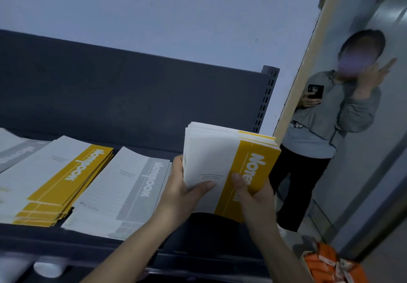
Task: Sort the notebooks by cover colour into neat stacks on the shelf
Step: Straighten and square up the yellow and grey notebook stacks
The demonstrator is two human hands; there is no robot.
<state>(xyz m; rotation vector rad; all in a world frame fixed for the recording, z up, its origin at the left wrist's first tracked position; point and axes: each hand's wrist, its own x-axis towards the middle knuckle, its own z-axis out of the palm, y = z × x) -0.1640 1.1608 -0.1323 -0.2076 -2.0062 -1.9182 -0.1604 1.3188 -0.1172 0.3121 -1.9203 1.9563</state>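
Both my hands hold a thick bundle of notebooks [222,159] above the right end of the dark shelf [198,225]; its top cover is white with a yellow band. My left hand [182,192] grips the bundle's left edge with the thumb on the cover. My right hand [253,197] grips its lower right part, thumb on the yellow band. On the shelf lie a stack of yellow-banded notebooks [55,179], a stack of grey-banded notebooks [123,190] to its right, and another grey-banded notebook [15,148] at the far left, partly cut off.
The shelf's dark back panel [132,93] rises behind the stacks, with a perforated upright [265,100] at its right end. A person in a grey top [330,119] stands in the doorway at right, holding a phone. An orange bag [330,265] sits at the lower right.
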